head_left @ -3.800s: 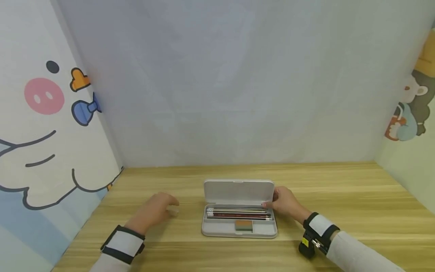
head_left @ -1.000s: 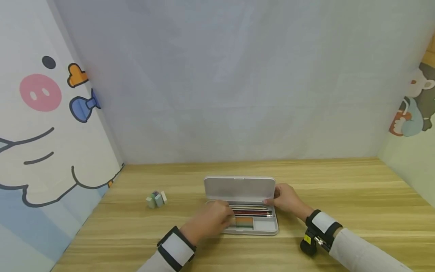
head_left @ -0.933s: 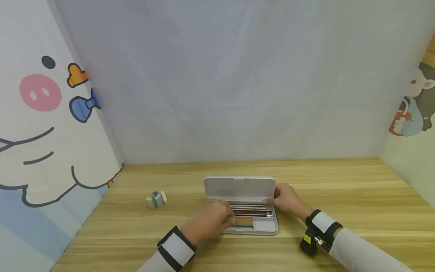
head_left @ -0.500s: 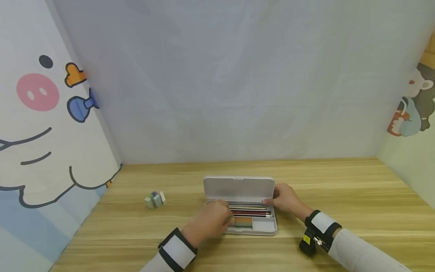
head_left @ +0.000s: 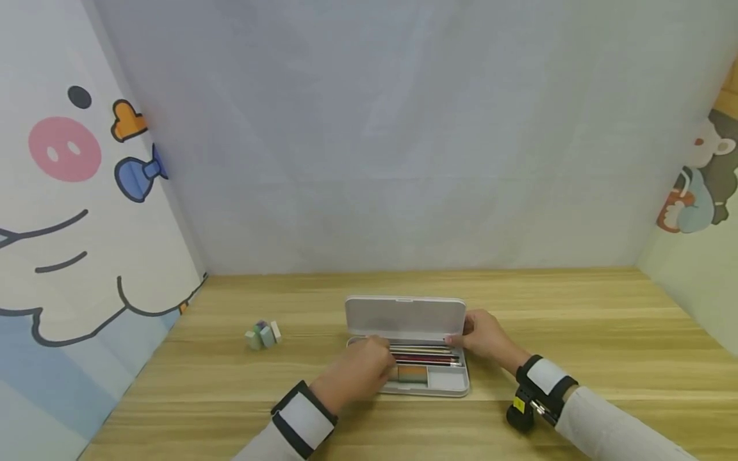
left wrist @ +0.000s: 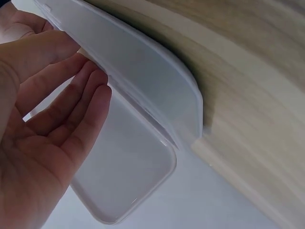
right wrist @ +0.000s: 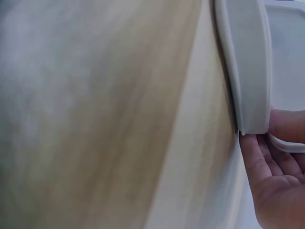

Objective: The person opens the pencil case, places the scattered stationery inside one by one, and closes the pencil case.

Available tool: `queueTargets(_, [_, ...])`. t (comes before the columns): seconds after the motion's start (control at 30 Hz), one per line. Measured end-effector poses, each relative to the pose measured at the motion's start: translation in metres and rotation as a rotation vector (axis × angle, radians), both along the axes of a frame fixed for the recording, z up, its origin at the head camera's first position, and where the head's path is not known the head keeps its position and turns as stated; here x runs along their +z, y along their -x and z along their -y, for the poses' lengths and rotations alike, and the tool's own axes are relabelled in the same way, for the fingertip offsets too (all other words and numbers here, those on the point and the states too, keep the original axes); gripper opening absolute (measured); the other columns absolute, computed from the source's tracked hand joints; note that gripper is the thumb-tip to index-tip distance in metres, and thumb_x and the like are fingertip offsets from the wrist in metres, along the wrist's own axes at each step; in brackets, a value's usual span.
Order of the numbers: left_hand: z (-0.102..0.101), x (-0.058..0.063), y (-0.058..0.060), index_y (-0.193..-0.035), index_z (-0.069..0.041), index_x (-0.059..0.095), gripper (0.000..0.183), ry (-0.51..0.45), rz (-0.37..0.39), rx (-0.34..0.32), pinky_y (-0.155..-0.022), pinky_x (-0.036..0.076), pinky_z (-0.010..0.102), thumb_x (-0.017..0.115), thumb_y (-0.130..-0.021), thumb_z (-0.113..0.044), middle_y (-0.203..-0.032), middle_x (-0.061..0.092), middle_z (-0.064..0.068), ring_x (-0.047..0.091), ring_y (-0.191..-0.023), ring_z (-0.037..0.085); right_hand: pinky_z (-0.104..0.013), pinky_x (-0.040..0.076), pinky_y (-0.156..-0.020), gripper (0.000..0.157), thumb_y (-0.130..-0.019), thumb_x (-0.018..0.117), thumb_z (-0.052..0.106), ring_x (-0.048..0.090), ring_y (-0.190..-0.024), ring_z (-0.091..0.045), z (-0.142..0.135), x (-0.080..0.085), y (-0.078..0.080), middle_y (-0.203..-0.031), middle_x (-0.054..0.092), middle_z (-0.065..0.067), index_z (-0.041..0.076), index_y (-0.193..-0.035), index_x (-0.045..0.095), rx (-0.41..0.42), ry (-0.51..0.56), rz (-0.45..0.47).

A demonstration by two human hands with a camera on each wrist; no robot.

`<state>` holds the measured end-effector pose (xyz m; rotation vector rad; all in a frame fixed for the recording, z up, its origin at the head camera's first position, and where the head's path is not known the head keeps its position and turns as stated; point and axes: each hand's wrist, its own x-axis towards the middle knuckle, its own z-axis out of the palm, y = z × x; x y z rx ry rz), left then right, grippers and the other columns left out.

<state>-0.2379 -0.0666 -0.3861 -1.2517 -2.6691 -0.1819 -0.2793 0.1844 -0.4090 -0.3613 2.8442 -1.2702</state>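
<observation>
A white pencil case (head_left: 448, 381) lies with its lid (head_left: 403, 317) raised. Several pencils (head_left: 426, 358) fill its rear compartment, and an orange-and-green eraser (head_left: 412, 374) sits in the front one. My left hand (head_left: 354, 371) reaches over the case's left end, fingers curled, covering that part. A small pale block, seemingly an eraser (head_left: 394, 373), shows at its fingertips beside the orange-and-green one; the fingers hide most of it. At the right rear corner, my right hand (head_left: 485, 336) grips the case near the hinge, its thumb (right wrist: 288, 125) against the inside.
Several small pale and coloured erasers (head_left: 263, 335) stand in a cluster on the wooden table (head_left: 548, 307), left of the case. A pale cloth wall (head_left: 403, 141) rises behind the table, with printed panels (head_left: 75, 211) at the sides.
Since the oldest frame, my left hand has moved right from near the eraser cluster to inside the pencil case, uncovering the cluster. During the last second both hands have stayed almost still.
</observation>
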Motion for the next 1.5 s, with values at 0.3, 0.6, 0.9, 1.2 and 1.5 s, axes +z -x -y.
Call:
queueTargets(0.3, [0.004, -0.003, 0.001, -0.071, -0.013, 0.07, 0.01, -0.033, 0.044, -0.008, -0.051, 0.04, 0.015, 0.068, -0.071, -0.004, -0.065, 0.052, -0.006, 0.043, -0.062, 0.003, -0.049, 0.049, -0.083, 0.028, -0.07, 0.075, 0.01, 0.06, -0.085, -0.022, 0.002, -0.003, 0.0, -0.092, 0.068, -0.017, -0.002, -0.093, 0.064, -0.01, 0.003, 0.005])
queueTargets(0.6, [0.01, -0.008, -0.003, -0.079, -0.013, 0.071, 0.004, -0.074, 0.075, -0.039, -0.055, 0.041, 0.014, 0.069, -0.077, -0.01, -0.07, 0.055, -0.005, 0.044, -0.064, 0.002, -0.048, 0.05, -0.082, 0.029, -0.069, 0.076, 0.01, 0.06, -0.083, -0.02, 0.005, -0.009, -0.003, -0.091, 0.068, -0.016, -0.002, -0.092, 0.065, -0.014, 0.004, 0.017])
queueTargets(0.9, [0.015, -0.009, -0.005, -0.079, -0.012, 0.072, 0.005, -0.142, 0.068, -0.058, -0.057, 0.042, 0.014, 0.068, -0.08, -0.015, -0.072, 0.058, -0.005, 0.047, -0.067, 0.002, -0.048, 0.049, -0.083, 0.029, -0.068, 0.077, 0.01, 0.06, -0.084, -0.021, 0.006, -0.008, -0.002, -0.091, 0.069, -0.016, -0.001, -0.092, 0.065, -0.014, -0.004, 0.007])
queueTargets(1.2, [0.043, 0.003, 0.007, -0.098, -0.002, 0.065, 0.023, -0.208, 0.109, 0.093, -0.078, 0.053, 0.033, 0.069, -0.076, -0.006, -0.095, 0.063, 0.01, 0.057, -0.09, 0.021, -0.049, 0.05, -0.082, 0.032, -0.07, 0.075, 0.011, 0.061, -0.086, -0.025, 0.001, -0.004, 0.001, -0.094, 0.068, -0.018, -0.003, -0.097, 0.064, 0.002, -0.004, -0.009])
queueTargets(1.5, [0.117, 0.026, 0.02, -0.105, -0.003, 0.063, 0.031, -0.317, 0.096, 0.335, -0.079, 0.052, 0.041, 0.07, -0.076, -0.011, -0.101, 0.064, 0.012, 0.058, -0.091, 0.023, -0.05, 0.049, -0.084, 0.034, -0.071, 0.075, 0.012, 0.061, -0.088, -0.026, 0.0, -0.001, 0.0, -0.095, 0.067, -0.019, -0.003, -0.099, 0.063, 0.019, -0.018, 0.01])
